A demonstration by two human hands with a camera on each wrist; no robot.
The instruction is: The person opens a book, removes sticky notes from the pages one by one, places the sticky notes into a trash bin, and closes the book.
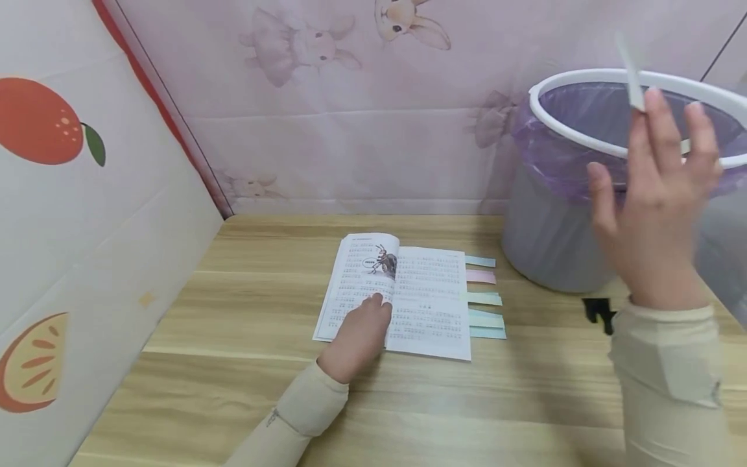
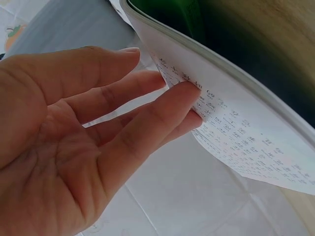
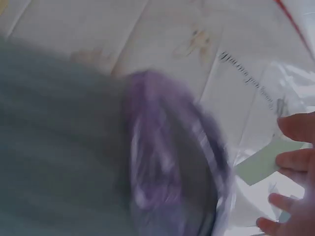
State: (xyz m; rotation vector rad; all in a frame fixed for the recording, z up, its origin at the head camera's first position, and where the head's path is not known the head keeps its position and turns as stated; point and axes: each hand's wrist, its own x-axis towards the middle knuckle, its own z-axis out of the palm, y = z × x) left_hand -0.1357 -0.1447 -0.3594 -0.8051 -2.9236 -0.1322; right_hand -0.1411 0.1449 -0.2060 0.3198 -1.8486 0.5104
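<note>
Room left of the open book (image 1: 430,305), bin (image 1: 548,233) barring the right, wall (image 1: 362,155) behind

Wood-grain table (image 1: 233,311); small black part (image 1: 598,312) on it, right side, partly hidden. Back wall (image 1: 362,155) pink, rabbit prints (image 1: 408,23). Left wall (image 1: 70,227) white: orange print (image 1: 41,120), slice print (image 1: 37,360) below.

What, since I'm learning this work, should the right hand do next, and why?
Perhaps bring the pale strip over the opening of the bin and let it drop: the right hand holds it near that open top, while the left hand touches the open book, where coloured strips stick out.
</note>
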